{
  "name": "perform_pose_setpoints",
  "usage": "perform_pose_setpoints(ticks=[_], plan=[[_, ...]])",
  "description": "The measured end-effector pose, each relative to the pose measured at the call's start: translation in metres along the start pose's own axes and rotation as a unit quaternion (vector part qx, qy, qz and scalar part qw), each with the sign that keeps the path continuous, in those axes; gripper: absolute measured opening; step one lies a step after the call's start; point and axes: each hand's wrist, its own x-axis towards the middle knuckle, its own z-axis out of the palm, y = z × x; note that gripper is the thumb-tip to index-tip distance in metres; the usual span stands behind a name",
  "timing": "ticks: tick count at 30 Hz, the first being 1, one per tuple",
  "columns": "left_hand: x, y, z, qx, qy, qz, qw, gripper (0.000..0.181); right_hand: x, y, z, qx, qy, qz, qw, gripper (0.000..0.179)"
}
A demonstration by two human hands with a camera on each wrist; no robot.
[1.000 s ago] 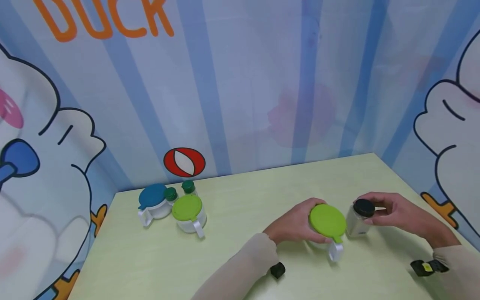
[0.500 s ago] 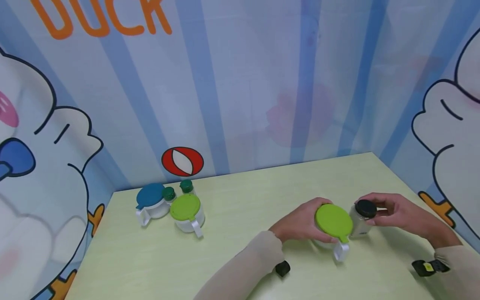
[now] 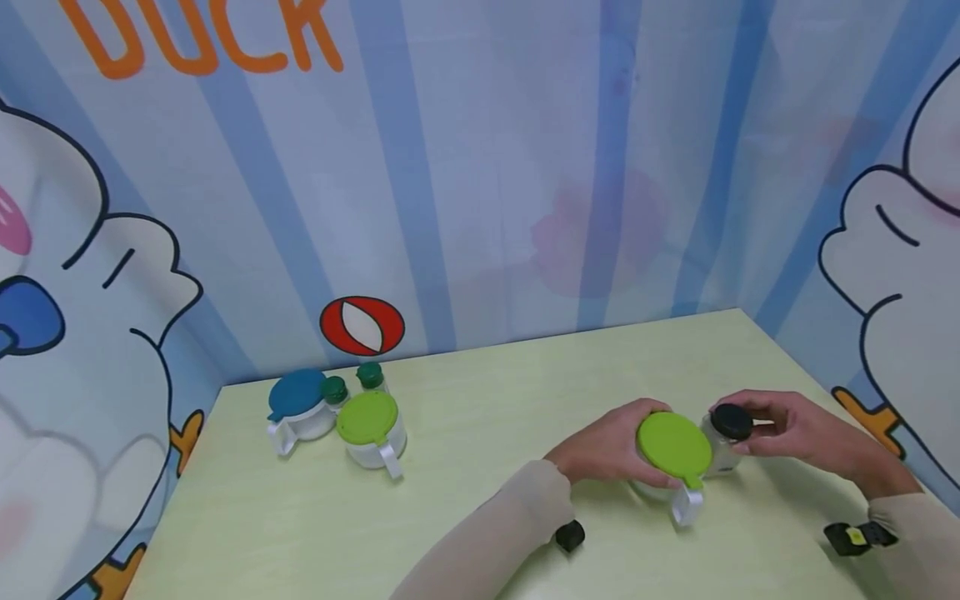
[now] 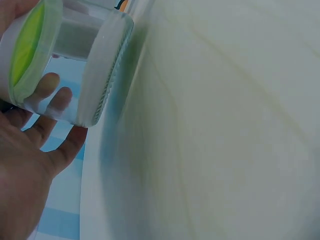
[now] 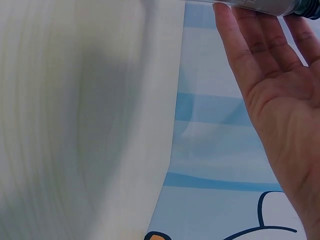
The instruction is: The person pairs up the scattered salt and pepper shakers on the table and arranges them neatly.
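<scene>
From the head view, lower right of frame, my left hand [image 3: 607,450] grasps the green-lidded cup [image 3: 672,446] on the worktop [image 3: 465,433]; my right hand [image 3: 795,429] grasps the black-capped jar [image 3: 726,442] touching it. Left wrist view, upper left: fingers [image 4: 47,87] wrap the cup [image 4: 70,60]. Right wrist view, top right: fingers [image 5: 250,35] against the jar [image 5: 260,4].

head view high, looking down at table [image 3: 465,433]; wrist views close, sharing tabletop.

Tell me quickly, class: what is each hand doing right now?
Left hand: grips the green-lidded cup, fingers curled round it.
Right hand: holds the black-capped jar at its cap.
</scene>
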Motion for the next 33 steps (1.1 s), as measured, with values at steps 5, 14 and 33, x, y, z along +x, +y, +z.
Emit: perform_pose_setpoints(ticks=[5, 14, 33], plan=[[0.004, -0.002, 0.000, 0.011, -0.003, -0.003, 0.9999, 0.077, -0.001, 0.005, -0.006, -0.008, -0.003, -0.002, 1.0000, 0.046], [0.012, -0.002, -0.004, -0.007, -0.022, -0.002, 0.9997, 0.073, -0.003, 0.008, -0.011, -0.001, -0.004, 0.013, 0.9999, 0.046], [0.014, -0.004, -0.005, -0.071, -0.050, -0.047, 0.9951, 0.088, -0.008, 0.014, -0.015, 0.022, -0.012, 0.042, 0.9988, 0.046]])
